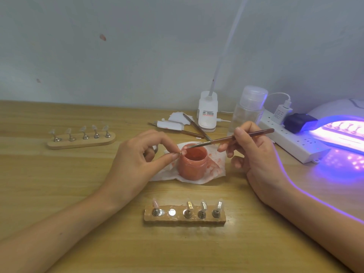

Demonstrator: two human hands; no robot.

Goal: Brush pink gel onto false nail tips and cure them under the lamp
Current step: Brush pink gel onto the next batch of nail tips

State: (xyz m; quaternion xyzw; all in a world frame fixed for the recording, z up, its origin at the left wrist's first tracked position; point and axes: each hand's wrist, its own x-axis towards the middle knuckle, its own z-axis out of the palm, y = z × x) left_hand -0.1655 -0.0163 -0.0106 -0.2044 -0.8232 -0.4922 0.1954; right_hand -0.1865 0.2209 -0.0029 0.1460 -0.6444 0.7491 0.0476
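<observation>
**Step in hand:** coating a single tip with gel.

**Position:** The jar stands open on a stained tissue on the tabletop. The tip is held over the jar's left rim, pinched between thumb and forefinger of the left hand. The right hand, to the right of the jar, grips the brush like a pen. The bristles reach across the jar mouth onto the tip.

**Related items:**
- The near holder, in front of the jar, carries one pink tip at its left end and three that look uncoated. One seat is vacant, most likely the home of the tip in hand.
- The far holder, left of the jar, carries five clear tips.
- The lamp, right of the jar, is lit, with a row of tips inside.

**Recommendations:**
- Keep the pinch at the tip's base or peg, so the fingers stay off the wet face.
- Keep the work above the jar or tissue, so drips stay off the tabletop.
- Use light strokes from base to free edge with a modest load. Excess may pool at the sides.
- Reseat the tip upright in the vacant seat without brushing its neighbours.

**Risk:** stray light from the lamp may thicken gel in the open jar.
</observation>
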